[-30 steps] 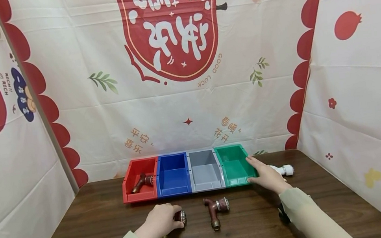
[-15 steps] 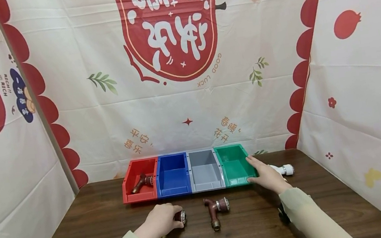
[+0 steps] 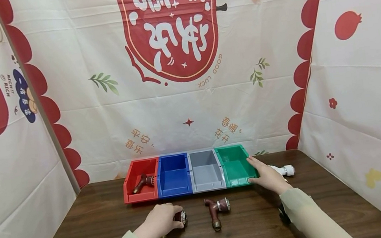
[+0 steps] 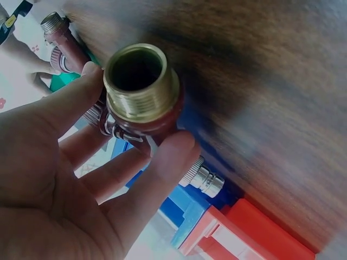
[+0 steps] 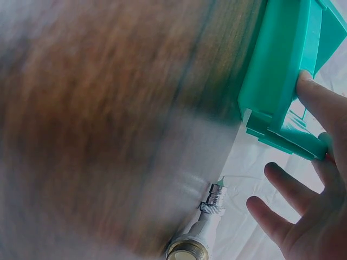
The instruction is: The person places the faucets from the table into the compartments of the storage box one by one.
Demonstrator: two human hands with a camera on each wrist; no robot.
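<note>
My left hand (image 3: 161, 219) grips a dark red-brown tap (image 4: 143, 116) low over the table. In the left wrist view, thumb and fingers lie around its body, its brass threaded end facing the camera and a silver nozzle (image 4: 209, 181) past the thumb. In the head view the hand covers most of it. My right hand (image 3: 268, 175) rests at the right side of a green bin (image 5: 276, 70). Its thumb touches the front rim and one finger the side, while two other fingers stretch out straight. Between the hands lies a second red-brown tap (image 3: 214, 213).
Left of the green bin, a grey bin (image 3: 208, 186), a blue bin (image 3: 175, 190) and a red bin (image 3: 140, 197) stand in a row. Inside the red one lies another red-brown tap (image 3: 144, 182). A white tap (image 5: 203, 230) lies right of the green bin. Printed cloth walls surround the table (image 3: 93, 226).
</note>
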